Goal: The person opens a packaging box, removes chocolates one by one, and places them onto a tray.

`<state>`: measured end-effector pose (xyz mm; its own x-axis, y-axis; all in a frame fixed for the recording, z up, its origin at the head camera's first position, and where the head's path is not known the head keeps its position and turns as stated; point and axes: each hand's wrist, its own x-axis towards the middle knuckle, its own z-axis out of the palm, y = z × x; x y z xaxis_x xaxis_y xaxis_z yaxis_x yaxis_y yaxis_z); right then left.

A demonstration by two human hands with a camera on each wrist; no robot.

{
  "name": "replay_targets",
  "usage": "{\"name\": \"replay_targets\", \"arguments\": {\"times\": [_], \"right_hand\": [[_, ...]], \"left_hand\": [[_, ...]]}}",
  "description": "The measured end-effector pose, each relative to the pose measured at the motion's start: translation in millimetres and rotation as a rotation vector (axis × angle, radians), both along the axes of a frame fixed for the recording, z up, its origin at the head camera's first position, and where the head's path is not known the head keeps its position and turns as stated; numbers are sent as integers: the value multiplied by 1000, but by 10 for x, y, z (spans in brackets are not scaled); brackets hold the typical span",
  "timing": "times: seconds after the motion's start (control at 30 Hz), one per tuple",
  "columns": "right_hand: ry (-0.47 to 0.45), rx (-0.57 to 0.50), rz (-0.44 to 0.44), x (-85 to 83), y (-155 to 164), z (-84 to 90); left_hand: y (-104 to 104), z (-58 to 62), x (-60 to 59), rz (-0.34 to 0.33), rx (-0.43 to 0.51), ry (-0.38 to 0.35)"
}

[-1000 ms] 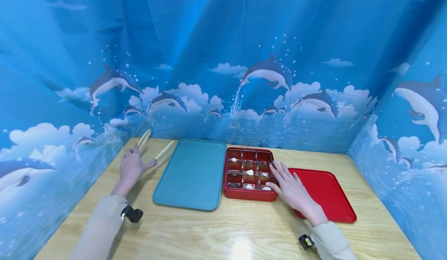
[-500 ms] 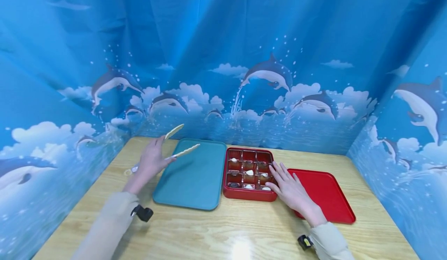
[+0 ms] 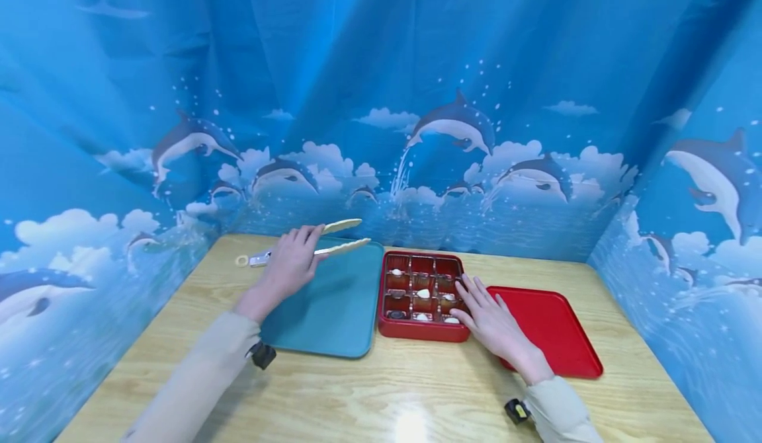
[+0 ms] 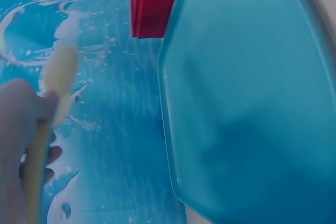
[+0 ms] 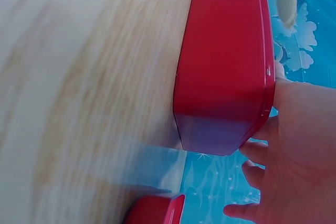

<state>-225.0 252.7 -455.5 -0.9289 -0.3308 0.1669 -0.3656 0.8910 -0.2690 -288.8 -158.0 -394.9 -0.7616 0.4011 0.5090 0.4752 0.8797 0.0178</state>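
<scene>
My left hand [image 3: 290,266] grips a pair of pale tongs [image 3: 340,237] and holds them above the far end of the teal tray [image 3: 333,317], tips pointing right toward the red box. The tongs' tip [image 4: 58,80] shows blurred in the left wrist view beside the teal tray [image 4: 252,93]. My right hand [image 3: 491,321] lies flat with straight fingers on the right rim of the red compartment box [image 3: 417,329], which holds several small white and dark pieces. In the right wrist view the hand [image 5: 294,145] rests against the box's red wall [image 5: 226,66].
A red lid [image 3: 556,334] lies flat to the right of the box, partly under my right wrist. The wooden table [image 3: 381,397] is walled on three sides by a blue dolphin-print cloth [image 3: 381,99]. A small ring-shaped thing [image 3: 241,260] lies near the far left corner.
My left hand has carried the tongs from the table's far left, up and to the right over the teal tray, and the arms have closed together. My right hand has stayed on the box.
</scene>
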Motion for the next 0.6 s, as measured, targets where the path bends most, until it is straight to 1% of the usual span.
{"name": "replay_targets", "arguments": {"times": [0.1, 0.2, 0.3, 0.43, 0.53, 0.6], "right_hand": [[-15, -2, -3, -4, 10, 1], [-31, 6, -13, -1, 3, 4], [-32, 16, -21, 4, 0, 9], [-17, 23, -17, 12, -4, 19], [-10, 26, -13, 16, -3, 29], [-7, 31, -13, 15, -1, 31]], "left_hand": [[78, 19, -23, -44, -29, 68], [139, 25, -43, -66, -54, 115], [205, 31, -69, -71, -75, 133], [294, 42, -103, -73, -111, 136], [362, 53, -132, -82, -169, 148], [408, 70, -151, -91, -218, 168]]}}
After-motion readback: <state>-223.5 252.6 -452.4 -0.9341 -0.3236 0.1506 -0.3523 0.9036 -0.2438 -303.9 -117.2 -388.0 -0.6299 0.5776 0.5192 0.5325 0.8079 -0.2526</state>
